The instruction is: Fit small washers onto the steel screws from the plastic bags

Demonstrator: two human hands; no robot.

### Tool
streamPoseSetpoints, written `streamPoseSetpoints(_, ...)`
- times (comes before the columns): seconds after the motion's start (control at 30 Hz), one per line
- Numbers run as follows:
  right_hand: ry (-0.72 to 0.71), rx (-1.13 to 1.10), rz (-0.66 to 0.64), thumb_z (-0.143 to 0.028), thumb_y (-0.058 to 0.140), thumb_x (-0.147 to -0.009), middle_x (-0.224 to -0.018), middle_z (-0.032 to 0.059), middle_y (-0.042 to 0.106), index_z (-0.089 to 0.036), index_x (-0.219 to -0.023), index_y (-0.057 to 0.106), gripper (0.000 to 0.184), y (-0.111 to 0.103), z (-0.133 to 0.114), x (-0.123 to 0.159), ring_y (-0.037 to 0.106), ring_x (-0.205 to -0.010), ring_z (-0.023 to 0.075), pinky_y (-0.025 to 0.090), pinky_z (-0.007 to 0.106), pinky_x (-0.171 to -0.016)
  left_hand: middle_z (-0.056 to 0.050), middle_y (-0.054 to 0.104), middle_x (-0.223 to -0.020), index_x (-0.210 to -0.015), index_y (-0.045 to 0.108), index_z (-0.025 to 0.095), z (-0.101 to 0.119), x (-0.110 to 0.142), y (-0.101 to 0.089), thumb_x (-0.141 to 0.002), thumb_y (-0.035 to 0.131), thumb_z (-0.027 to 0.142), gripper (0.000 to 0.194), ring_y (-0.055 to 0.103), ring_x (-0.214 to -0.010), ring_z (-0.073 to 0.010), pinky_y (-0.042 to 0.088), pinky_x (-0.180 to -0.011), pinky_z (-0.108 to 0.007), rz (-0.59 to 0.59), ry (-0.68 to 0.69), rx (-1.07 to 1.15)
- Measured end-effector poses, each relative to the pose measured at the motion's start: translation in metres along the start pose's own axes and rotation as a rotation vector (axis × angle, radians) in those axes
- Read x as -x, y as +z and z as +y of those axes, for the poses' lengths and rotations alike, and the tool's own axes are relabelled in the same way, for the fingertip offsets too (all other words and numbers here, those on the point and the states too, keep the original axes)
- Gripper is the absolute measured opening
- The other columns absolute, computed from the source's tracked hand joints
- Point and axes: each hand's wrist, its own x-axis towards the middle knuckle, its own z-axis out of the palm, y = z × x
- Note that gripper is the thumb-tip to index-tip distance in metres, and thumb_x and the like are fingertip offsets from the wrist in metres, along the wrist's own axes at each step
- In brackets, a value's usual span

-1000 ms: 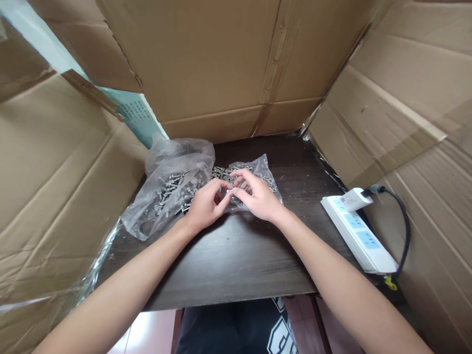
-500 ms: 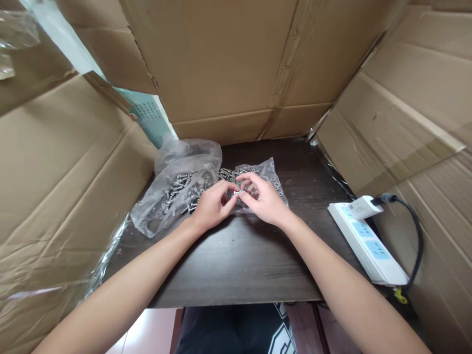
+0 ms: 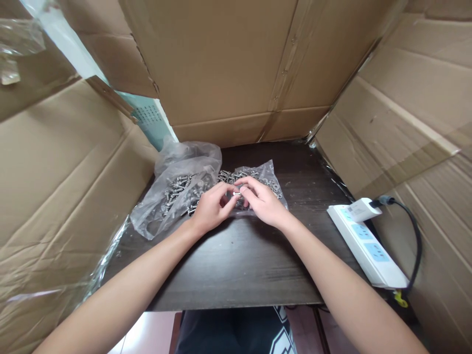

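Note:
Between my two hands is a small silver bolt [image 3: 236, 193], lying roughly level. My left hand [image 3: 214, 205] pinches one end of it between thumb and forefinger. Fingers of my right hand [image 3: 261, 200] close around its other end; whether a nut or washer sits there is too small to tell. Just behind and beneath the hands lies a clear plastic bag [image 3: 266, 172] with loose bolts [image 3: 230, 176] and washers [image 3: 275, 187] on it, partly hidden by my right hand. Left of my left hand, a larger cloudy plastic bag [image 3: 165, 172] holds many bolts [image 3: 179, 187].
A dark wooden table [image 3: 236, 265] carries everything. Cardboard walls [image 3: 228, 64] enclose it at the back and both sides. On the right lies a white power strip [image 3: 368, 246] with a plugged-in adapter [image 3: 363, 210] and a black cable [image 3: 419, 236].
My right fingers have shifted slightly around the bolt's end, with the forefinger reaching nearer my left hand. The left hand keeps its pinch. The bags lie as before.

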Motion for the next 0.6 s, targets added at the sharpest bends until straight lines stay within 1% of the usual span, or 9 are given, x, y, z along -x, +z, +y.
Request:
streamPoseSetpoints(0.1, -0.006, -0.029, 0.013, -0.030, 0.055, -0.092, -0.100, 0.0035, 0.063, -0.021, -0.116, 0.060, 0.026, -0.0001, 0.0022, -0.0004, 0.060, -0.070, 0.0135, 0.050, 0.031, -0.068, -0.002, 0.068, -0.092, -0.103, 0.065, 0.018, -0.0002, 0.0002, 0.0002, -0.099, 0.061, 0.025, 0.009, 0.060, -0.063, -0.0102, 0.050, -0.063, -0.022, 0.003, -0.007, -0.008)
streamPoseSetpoints(0.2, -0.029, 0.010, 0.029, -0.028, 0.060, -0.087, -0.105, 0.0040, 0.062, -0.022, -0.117, 0.060, 0.030, 0.0008, 0.0043, -0.0001, 0.061, -0.074, 0.0139, 0.050, 0.030, -0.069, -0.003, 0.069, -0.094, -0.103, 0.065, 0.018, -0.0005, 0.0007, 0.0002, -0.098, 0.061, 0.023, 0.008, 0.061, -0.064, -0.0104, 0.050, -0.063, -0.022, 0.004, -0.006, -0.010)
streamPoseSetpoints(0.27, -0.031, 0.032, 0.019, -0.029, 0.059, -0.089, -0.101, 0.0031, 0.063, -0.021, -0.117, 0.060, 0.029, 0.0015, 0.0042, 0.0003, 0.061, -0.074, 0.0143, 0.050, 0.030, -0.069, -0.002, 0.068, -0.092, -0.103, 0.065, 0.018, -0.0006, 0.0010, 0.0002, -0.098, 0.061, 0.022, 0.008, 0.060, -0.063, -0.0100, 0.049, -0.063, -0.022, 0.003, -0.002, -0.009)
streamPoseSetpoints(0.37, -0.009, 0.063, -0.001, -0.031, 0.051, -0.096, -0.083, -0.0001, 0.063, -0.021, -0.115, 0.061, 0.024, 0.0019, 0.0021, 0.0008, 0.059, -0.069, 0.0149, 0.048, 0.031, -0.069, -0.001, 0.067, -0.089, -0.104, 0.065, 0.018, 0.0000, 0.0010, 0.0000, -0.098, 0.062, 0.022, 0.008, 0.060, -0.063, -0.0099, 0.049, -0.062, -0.022, -0.003, 0.011, -0.007)
streamPoseSetpoints(0.43, 0.005, 0.081, 0.013, -0.033, 0.046, -0.099, -0.077, -0.0009, 0.062, -0.020, -0.114, 0.062, 0.026, 0.0017, 0.0005, 0.0007, 0.058, -0.067, 0.0152, 0.047, 0.031, -0.069, -0.001, 0.067, -0.089, -0.104, 0.066, 0.018, 0.0007, 0.0006, -0.0003, -0.098, 0.063, 0.023, 0.008, 0.061, -0.063, -0.0099, 0.049, -0.063, -0.022, -0.002, 0.014, -0.004)
streamPoseSetpoints(0.5, 0.009, 0.058, 0.041, -0.035, 0.046, -0.099, -0.081, 0.0003, 0.063, -0.020, -0.114, 0.063, 0.027, 0.0013, 0.0000, 0.0002, 0.059, -0.068, 0.0151, 0.047, 0.032, -0.070, -0.001, 0.068, -0.088, -0.104, 0.066, 0.018, 0.0016, 0.0001, -0.0009, -0.098, 0.064, 0.023, 0.008, 0.061, -0.063, -0.0099, 0.049, -0.063, -0.022, 0.002, 0.013, -0.005)
streamPoseSetpoints(0.6, 0.009, -0.012, 0.047, -0.035, 0.052, -0.094, -0.095, 0.0029, 0.064, -0.021, -0.116, 0.061, 0.028, 0.0010, 0.0013, -0.0007, 0.060, -0.071, 0.0145, 0.049, 0.032, -0.070, -0.002, 0.069, -0.089, -0.103, 0.067, 0.017, 0.0027, -0.0006, -0.0022, -0.098, 0.064, 0.023, 0.008, 0.061, -0.062, -0.0100, 0.049, -0.062, -0.022, -0.001, 0.019, -0.014)
